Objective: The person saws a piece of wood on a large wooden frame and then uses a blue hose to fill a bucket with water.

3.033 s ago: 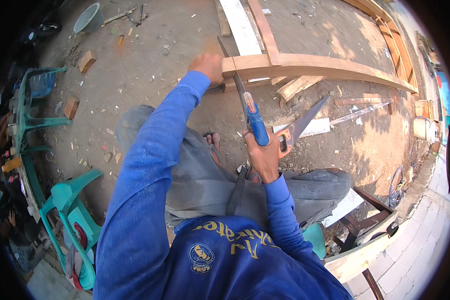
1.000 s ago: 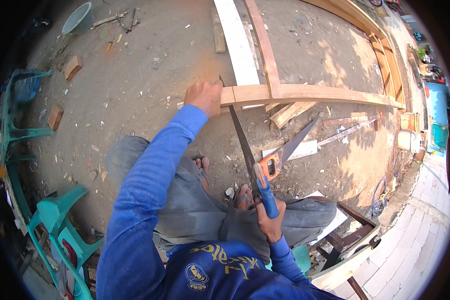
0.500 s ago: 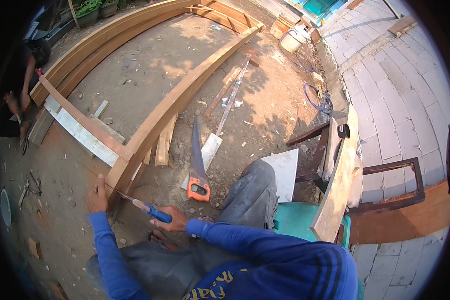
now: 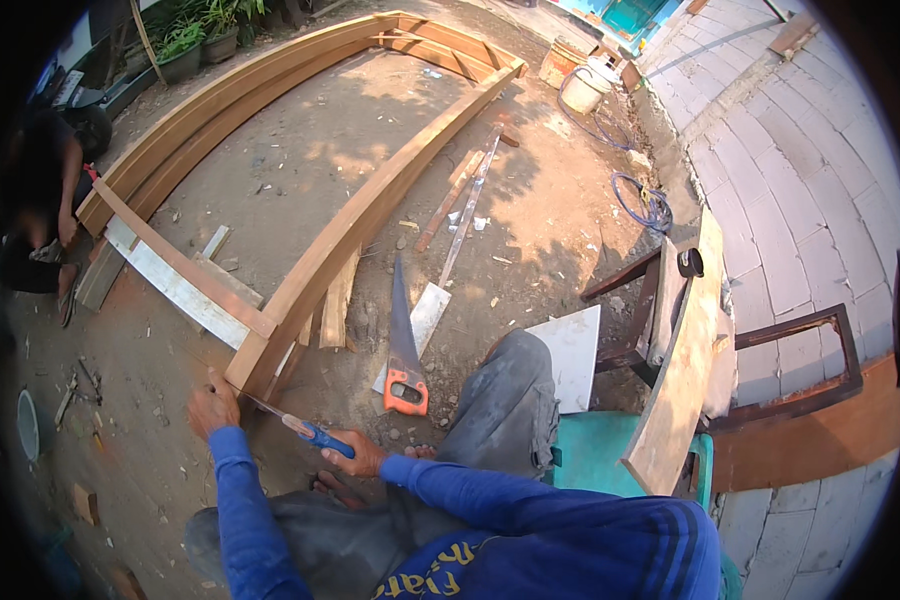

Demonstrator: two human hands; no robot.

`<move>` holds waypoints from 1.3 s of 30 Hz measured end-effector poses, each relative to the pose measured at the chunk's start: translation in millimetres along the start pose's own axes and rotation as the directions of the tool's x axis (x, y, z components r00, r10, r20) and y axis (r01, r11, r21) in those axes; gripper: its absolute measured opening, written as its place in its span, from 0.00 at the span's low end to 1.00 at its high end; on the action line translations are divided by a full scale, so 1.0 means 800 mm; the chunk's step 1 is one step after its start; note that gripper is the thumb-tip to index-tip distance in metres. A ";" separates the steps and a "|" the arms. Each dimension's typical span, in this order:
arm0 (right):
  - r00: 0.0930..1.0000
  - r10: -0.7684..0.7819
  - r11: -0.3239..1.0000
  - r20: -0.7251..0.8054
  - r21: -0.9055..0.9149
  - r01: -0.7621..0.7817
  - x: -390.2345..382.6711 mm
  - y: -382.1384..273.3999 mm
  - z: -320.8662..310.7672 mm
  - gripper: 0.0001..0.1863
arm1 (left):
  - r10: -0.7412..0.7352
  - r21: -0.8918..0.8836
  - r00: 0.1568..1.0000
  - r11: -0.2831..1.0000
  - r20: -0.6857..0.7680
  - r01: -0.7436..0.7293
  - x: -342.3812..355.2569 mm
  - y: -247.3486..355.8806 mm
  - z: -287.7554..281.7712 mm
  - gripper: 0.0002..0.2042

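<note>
A long wooden frame point(image 4: 355, 215) lies on the dirt, its near beam end pointing toward me. My left hand point(image 4: 213, 408) is closed against the corner of that beam end; its fingers are partly hidden, and one finger points up along the wood. In my right hand point(image 4: 360, 454) is a blue-handled tool point(image 4: 322, 437) with a thin metal blade, gripped by the handle. The blade slants up and left to the beam's end near my left hand, where its tip cannot be made out. A handsaw point(image 4: 405, 340) with an orange handle lies flat to the right of the beam.
Another person point(image 4: 55, 210) crouches at the far left end of the frame. To my right stand a green plastic stool point(image 4: 595, 445) and a propped plank point(image 4: 675, 380). A white board point(image 4: 570, 350) leans near my knee. Farther off are a coiled blue hose point(image 4: 645, 203) and buckets point(image 4: 587, 85).
The whole view has shifted slightly, so everything sits a little lower and farther right. Both hands stay at about the same place by the beam end, the tool still in the right.
</note>
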State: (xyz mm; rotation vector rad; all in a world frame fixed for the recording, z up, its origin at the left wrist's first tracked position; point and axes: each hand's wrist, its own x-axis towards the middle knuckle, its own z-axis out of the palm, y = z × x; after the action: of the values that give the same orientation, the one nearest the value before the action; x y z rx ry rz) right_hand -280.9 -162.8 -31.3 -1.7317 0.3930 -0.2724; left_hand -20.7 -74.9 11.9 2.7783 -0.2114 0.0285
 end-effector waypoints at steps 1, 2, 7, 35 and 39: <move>0.995 -0.067 0.992 -0.070 0.098 0.074 -0.001 -0.001 0.000 0.16 | 0.009 -0.003 1.000 1.000 -0.011 -0.009 -0.002 0.006 -0.001 0.30; 0.994 -0.078 0.992 -0.079 0.096 0.086 0.001 -0.002 -0.003 0.16 | -0.018 0.018 1.000 1.000 0.014 0.018 -0.006 0.014 -0.002 0.30; 0.990 0.112 0.989 0.090 -0.108 -0.102 0.029 -0.108 -0.021 0.20 | -0.098 -0.002 0.994 0.995 -0.043 0.098 -0.004 0.007 -0.019 0.30; 0.998 0.063 0.958 0.031 -0.283 -0.052 -0.105 -0.191 -0.083 0.16 | -0.193 -0.059 0.978 0.978 0.073 0.198 0.007 -0.021 -0.027 0.30; 0.976 0.214 0.967 -0.044 -0.132 -0.218 0.006 -0.110 -0.038 0.17 | -0.138 -0.086 0.983 0.985 0.121 0.149 0.000 0.039 -0.003 0.28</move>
State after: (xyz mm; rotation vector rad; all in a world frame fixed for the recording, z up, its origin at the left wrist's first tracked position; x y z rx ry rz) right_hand -278.4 -177.8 61.1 -1.8021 0.6294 -0.1148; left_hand -25.3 -102.9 25.2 2.6948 -0.0393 -0.1730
